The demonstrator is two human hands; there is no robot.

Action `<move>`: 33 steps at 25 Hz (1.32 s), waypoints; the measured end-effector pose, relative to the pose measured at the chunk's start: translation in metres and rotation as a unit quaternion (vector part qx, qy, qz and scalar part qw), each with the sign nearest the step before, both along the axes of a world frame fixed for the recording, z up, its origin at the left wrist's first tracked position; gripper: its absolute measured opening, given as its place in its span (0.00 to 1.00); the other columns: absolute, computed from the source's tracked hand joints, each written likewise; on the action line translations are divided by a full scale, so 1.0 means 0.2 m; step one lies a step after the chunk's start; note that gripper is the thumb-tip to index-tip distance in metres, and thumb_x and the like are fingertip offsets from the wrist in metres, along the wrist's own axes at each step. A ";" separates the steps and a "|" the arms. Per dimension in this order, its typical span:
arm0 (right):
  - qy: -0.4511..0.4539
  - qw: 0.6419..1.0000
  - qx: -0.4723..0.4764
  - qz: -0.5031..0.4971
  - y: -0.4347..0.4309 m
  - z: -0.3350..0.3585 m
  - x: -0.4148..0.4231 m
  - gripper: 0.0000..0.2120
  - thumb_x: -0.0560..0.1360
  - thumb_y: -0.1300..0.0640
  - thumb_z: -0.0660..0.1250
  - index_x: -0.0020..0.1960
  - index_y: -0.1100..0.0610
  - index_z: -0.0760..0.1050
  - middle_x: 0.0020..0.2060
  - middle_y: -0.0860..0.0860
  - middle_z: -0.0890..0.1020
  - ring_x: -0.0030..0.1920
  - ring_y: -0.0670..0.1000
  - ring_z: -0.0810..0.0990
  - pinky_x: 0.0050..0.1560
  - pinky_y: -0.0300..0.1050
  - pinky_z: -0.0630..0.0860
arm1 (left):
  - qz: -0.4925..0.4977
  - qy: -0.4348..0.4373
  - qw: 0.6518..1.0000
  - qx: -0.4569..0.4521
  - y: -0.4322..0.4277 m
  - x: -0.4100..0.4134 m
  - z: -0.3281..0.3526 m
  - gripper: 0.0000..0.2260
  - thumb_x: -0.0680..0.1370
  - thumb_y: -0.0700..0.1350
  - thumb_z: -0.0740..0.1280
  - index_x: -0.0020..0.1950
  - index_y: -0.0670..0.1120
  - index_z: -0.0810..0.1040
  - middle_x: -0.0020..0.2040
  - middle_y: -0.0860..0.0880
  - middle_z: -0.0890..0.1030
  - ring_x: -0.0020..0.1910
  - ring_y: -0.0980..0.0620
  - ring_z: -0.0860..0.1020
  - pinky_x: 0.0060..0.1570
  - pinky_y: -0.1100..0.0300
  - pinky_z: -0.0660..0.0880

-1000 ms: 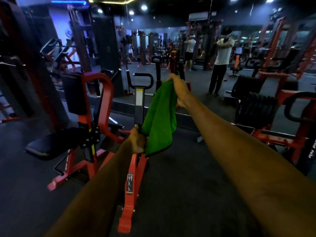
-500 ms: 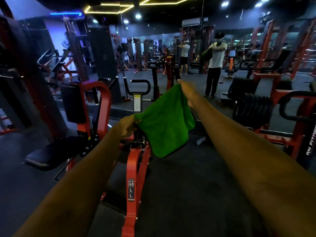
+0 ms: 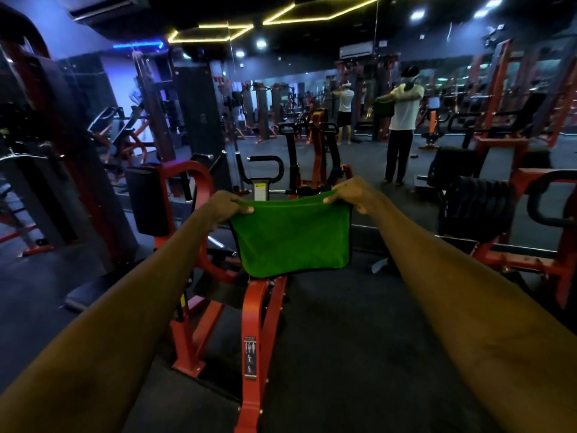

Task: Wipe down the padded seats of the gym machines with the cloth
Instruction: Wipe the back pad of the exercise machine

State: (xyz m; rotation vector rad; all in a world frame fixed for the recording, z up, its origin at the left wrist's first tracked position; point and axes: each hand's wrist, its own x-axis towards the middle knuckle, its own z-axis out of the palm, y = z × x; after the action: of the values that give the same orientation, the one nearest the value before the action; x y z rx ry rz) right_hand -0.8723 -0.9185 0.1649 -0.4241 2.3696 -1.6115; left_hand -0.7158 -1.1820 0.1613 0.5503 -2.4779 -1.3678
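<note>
Green cloth point(image 3: 292, 239) hangs spread in mid-air, long axis crosswise, top corners pinched by left hand point(image 3: 223, 207) and right hand point(image 3: 352, 195). Nearest padded seat point(image 3: 93, 292) lies below and leftward, well apart; left hand is judged nearer. Red machine frame point(image 3: 256, 323) stands beneath.

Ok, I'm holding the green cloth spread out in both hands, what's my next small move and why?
Probably lower the green cloth leftwards onto the black padded seat of the red machine. Left hand and right hand pinch its top corners, so it hangs spread in the air, touching no pad.
</note>
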 end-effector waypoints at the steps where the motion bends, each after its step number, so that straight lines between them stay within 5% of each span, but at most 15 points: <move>1: 0.054 0.997 0.054 0.012 0.00 0.00 0.01 0.19 0.70 0.60 0.79 0.57 0.68 0.81 0.52 0.60 0.83 0.51 0.56 0.81 0.50 0.48 0.80 | 0.029 0.013 0.998 -0.050 0.00 0.00 0.01 0.13 0.76 0.38 0.72 0.57 0.32 0.80 0.49 0.41 0.81 0.44 0.46 0.80 0.47 0.63 0.77; 3: 0.163 0.973 0.162 0.014 0.00 0.00 0.04 0.16 0.75 0.53 0.75 0.54 0.65 0.81 0.50 0.59 0.80 0.51 0.54 0.78 0.42 0.42 0.76 | 0.063 0.024 0.989 -0.130 0.00 0.01 0.02 0.12 0.77 0.41 0.72 0.56 0.34 0.82 0.47 0.42 0.79 0.35 0.54 0.74 0.33 0.72 0.71; 6: 0.246 0.946 0.212 -0.005 -0.03 -0.04 0.04 0.16 0.77 0.49 0.72 0.53 0.63 0.80 0.58 0.61 0.77 0.56 0.57 0.76 0.53 0.46 0.75 | 0.078 0.043 0.982 -0.168 -0.03 -0.01 0.01 0.13 0.78 0.47 0.72 0.52 0.36 0.84 0.42 0.43 0.79 0.34 0.53 0.73 0.33 0.65 0.70; 10: 0.189 0.962 0.195 0.016 -0.06 -0.04 0.06 0.17 0.79 0.54 0.68 0.35 0.59 0.68 0.34 0.53 0.73 0.34 0.51 0.72 0.30 0.40 0.67 | 0.114 0.031 0.985 -0.129 0.00 -0.04 0.02 0.14 0.79 0.47 0.71 0.37 0.40 0.78 0.32 0.46 0.73 0.29 0.52 0.69 0.26 0.66 0.66; 12: 0.182 0.970 0.162 0.004 -0.09 -0.02 0.10 0.17 0.79 0.56 0.67 0.34 0.58 0.67 0.32 0.52 0.72 0.31 0.48 0.71 0.28 0.41 0.67 | 0.126 0.031 0.986 -0.105 0.02 -0.09 0.02 0.17 0.77 0.49 0.72 0.34 0.40 0.76 0.32 0.44 0.75 0.32 0.46 0.76 0.30 0.60 0.69; 15: 0.137 0.984 0.109 0.023 -0.17 0.05 0.19 0.10 0.79 0.57 0.66 0.40 0.61 0.73 0.37 0.56 0.79 0.33 0.51 0.78 0.29 0.43 0.77 | 0.145 -0.006 0.985 -0.093 0.03 -0.17 0.03 0.22 0.74 0.56 0.74 0.49 0.35 0.81 0.47 0.38 0.83 0.49 0.39 0.83 0.36 0.57 0.74; 17: 0.077 0.994 0.051 0.054 -0.24 0.09 0.26 0.07 0.79 0.60 0.65 0.44 0.63 0.75 0.42 0.58 0.82 0.36 0.53 0.82 0.26 0.40 0.78 | 0.132 0.013 0.989 -0.065 0.11 -0.20 0.05 0.21 0.73 0.55 0.76 0.47 0.36 0.81 0.46 0.40 0.83 0.46 0.41 0.83 0.36 0.59 0.73; 20: 0.018 0.995 -0.026 0.097 -0.33 0.14 0.35 0.08 0.81 0.58 0.66 0.48 0.64 0.77 0.47 0.61 0.84 0.42 0.57 0.86 0.34 0.46 0.84 | 0.076 0.074 0.994 0.033 0.27 -0.21 0.09 0.16 0.77 0.53 0.72 0.44 0.39 0.80 0.45 0.42 0.83 0.42 0.46 0.80 0.36 0.59 0.74; 24: -0.027 0.985 -0.105 0.132 -0.34 0.16 0.36 0.09 0.82 0.57 0.62 0.53 0.62 0.77 0.52 0.60 0.83 0.52 0.58 0.84 0.52 0.53 0.84 | -0.084 0.042 0.985 0.147 0.33 -0.07 0.15 0.26 0.72 0.66 0.68 0.58 0.46 0.81 0.54 0.47 0.84 0.52 0.48 0.82 0.49 0.53 0.79; 27: -0.073 0.973 -0.155 0.154 -0.31 0.14 0.32 0.11 0.82 0.66 0.57 0.58 0.66 0.76 0.55 0.61 0.82 0.52 0.56 0.83 0.53 0.50 0.83 | -0.145 0.042 0.978 0.146 0.29 -0.04 0.13 0.12 0.74 0.46 0.74 0.56 0.48 0.80 0.51 0.50 0.85 0.53 0.51 0.82 0.49 0.57 0.79; 30: 0.082 0.983 -0.064 0.150 -0.30 0.09 0.30 0.13 0.77 0.73 0.62 0.59 0.66 0.78 0.55 0.61 0.80 0.52 0.55 0.81 0.46 0.43 0.82 | -0.122 0.077 0.978 0.153 0.27 -0.05 0.11 0.16 0.75 0.27 0.66 0.55 0.46 0.78 0.48 0.46 0.83 0.48 0.50 0.82 0.44 0.60 0.80; 33: 0.342 0.925 0.099 0.135 -0.31 0.09 0.29 0.27 0.69 0.71 0.71 0.66 0.60 0.71 0.62 0.59 0.72 0.55 0.56 0.76 0.44 0.45 0.76 | -0.108 0.066 0.984 0.125 0.23 -0.07 0.11 0.16 0.74 0.24 0.61 0.58 0.36 0.77 0.51 0.38 0.82 0.50 0.42 0.82 0.47 0.55 0.81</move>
State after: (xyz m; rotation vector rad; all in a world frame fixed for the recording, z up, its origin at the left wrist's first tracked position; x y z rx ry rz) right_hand -0.8139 -0.9805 0.1838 -1.3891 2.7336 -1.2025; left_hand -0.7292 -1.1366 0.1825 0.2323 -2.3307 -1.7522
